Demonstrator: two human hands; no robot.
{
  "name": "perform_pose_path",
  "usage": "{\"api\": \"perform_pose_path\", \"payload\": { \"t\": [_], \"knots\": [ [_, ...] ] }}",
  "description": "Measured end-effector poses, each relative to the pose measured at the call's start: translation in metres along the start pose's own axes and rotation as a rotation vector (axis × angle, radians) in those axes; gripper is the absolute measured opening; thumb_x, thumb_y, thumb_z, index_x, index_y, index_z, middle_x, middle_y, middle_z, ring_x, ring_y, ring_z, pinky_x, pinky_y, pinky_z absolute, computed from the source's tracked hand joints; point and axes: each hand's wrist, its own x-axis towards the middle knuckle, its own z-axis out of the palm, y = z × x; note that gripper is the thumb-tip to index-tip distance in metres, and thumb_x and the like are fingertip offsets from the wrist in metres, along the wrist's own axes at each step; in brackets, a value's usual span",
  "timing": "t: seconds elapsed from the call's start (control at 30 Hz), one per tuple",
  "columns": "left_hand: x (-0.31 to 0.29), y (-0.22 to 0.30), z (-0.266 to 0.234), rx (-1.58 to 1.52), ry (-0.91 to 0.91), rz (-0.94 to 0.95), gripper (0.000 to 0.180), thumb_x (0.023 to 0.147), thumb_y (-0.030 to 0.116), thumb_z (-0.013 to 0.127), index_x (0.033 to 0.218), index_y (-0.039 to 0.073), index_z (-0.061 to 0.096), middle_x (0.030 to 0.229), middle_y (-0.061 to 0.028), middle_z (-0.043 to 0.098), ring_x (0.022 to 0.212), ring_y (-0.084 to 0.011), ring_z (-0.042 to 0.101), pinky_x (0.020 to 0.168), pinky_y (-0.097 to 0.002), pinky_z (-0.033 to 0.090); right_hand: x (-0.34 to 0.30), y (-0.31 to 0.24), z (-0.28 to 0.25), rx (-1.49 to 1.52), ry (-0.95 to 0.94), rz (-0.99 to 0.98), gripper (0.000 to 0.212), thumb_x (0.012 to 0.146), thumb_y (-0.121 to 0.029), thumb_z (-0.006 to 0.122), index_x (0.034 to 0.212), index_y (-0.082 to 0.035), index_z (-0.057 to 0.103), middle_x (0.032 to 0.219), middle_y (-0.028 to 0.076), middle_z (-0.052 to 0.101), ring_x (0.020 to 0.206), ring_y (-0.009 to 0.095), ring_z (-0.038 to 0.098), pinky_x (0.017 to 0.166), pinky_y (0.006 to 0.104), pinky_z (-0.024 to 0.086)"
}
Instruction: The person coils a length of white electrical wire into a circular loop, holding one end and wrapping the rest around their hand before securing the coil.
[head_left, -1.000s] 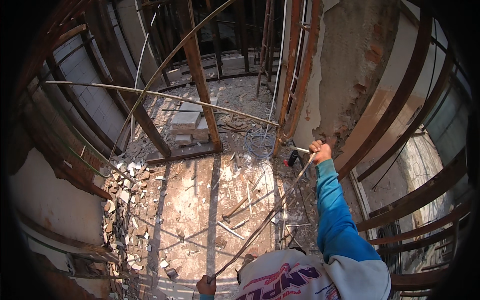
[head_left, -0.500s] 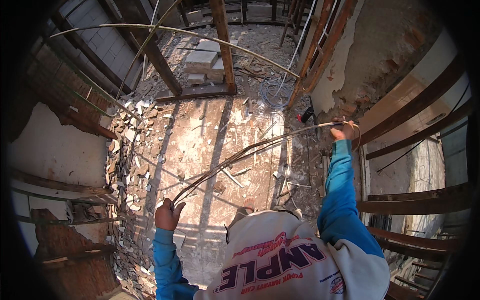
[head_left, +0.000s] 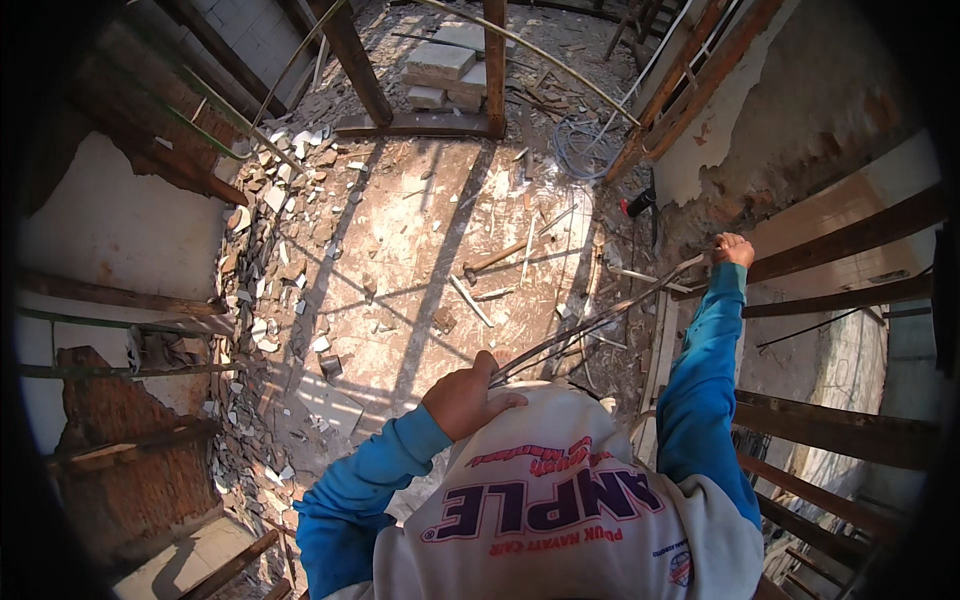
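One curled left hand (head_left: 465,400) at six o'clock grips a doubled, cable-like strand (head_left: 605,316) slanting past a hammer (head_left: 497,260) on the floor (head_left: 400,225) near twelve, through four o'clock, to the right hand (head_left: 733,252), closed around it at three.

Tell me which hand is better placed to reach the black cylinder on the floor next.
Probably the right hand: it is stretched out nearer the black cylinder, while the left hand is close to the torso.

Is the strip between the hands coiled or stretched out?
Stretched out: the strip runs nearly straight from left hand to right hand.
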Motion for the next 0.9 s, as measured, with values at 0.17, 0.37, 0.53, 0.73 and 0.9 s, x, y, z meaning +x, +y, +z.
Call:
{"api": "perform_pose_path", "payload": {
  "t": [0.17,0.37,0.53,0.73,0.9],
  "knots": [
    [0.002,-0.009,0.002,-0.11,-0.007,0.097,0.059,0.078,0.048,0.064,0.099,-0.004,0.045,0.077,-0.0216,0.06,0.066,-0.0338,0.062,0.058,-0.0388,0.049,0.075,0.0,-0.003,-0.273,-0.16,-0.106,0.016,0.08,-0.005,0.038,0.065,-0.006,0.04,0.06,0.003,0.039,0.05,0.016,0.036,0.048,0.0293,0.033],
    [0.013,-0.07,0.031,-0.754,-0.059,0.039,0.041,0.083,0.037,0.063,0.091,-0.001,0.051,0.07,-0.0052,0.06,0.062,-0.0226,0.057,0.058,-0.0355,0.045,0.059,0.013,0.002,-1.341,-0.477,-0.875,0.017,0.073,0.006,0.044,0.062,-0.003,0.036,0.057,0.003,0.036,0.053,0.017,0.036,0.047,0.0303,0.032],
    [0.014,-0.069,0.047,-0.188,-0.035,-0.087,0.05,0.087,0.043,0.056,0.108,-0.003,0.052,0.084,-0.0189,0.061,0.079,-0.0292,0.061,0.07,-0.0364,0.047,0.052,-0.011,0.034,-0.257,-0.041,-0.191,0.01,0.078,-0.011,0.05,0.081,-0.008,0.059,0.074,0.006,0.056,0.062,0.019,0.049,0.056,0.0331,0.043],
    [0.017,-0.033,0.028,-0.498,-0.456,-0.115,0.052,0.089,0.048,0.049,0.102,-0.002,0.055,0.07,-0.0097,0.057,0.063,-0.0201,0.057,0.057,-0.0314,0.047,0.068,-0.029,0.086,-0.314,-0.076,-0.194,0.012,0.083,-0.013,0.041,0.079,-0.007,0.051,0.074,0.007,0.051,0.06,0.019,0.047,0.053,0.0332,0.041],
    [0.012,-0.021,-0.007,-0.873,-0.614,-0.102,0.041,0.091,0.045,0.049,0.075,0.007,0.048,0.047,0.0034,0.037,0.04,-0.0055,0.035,0.038,-0.023,0.027,0.098,-0.04,0.102,-0.745,-0.186,-0.416,0.017,0.087,-0.014,0.033,0.077,-0.007,0.044,0.074,0.007,0.047,0.057,0.019,0.045,0.051,0.0332,0.04]
  ]
}}
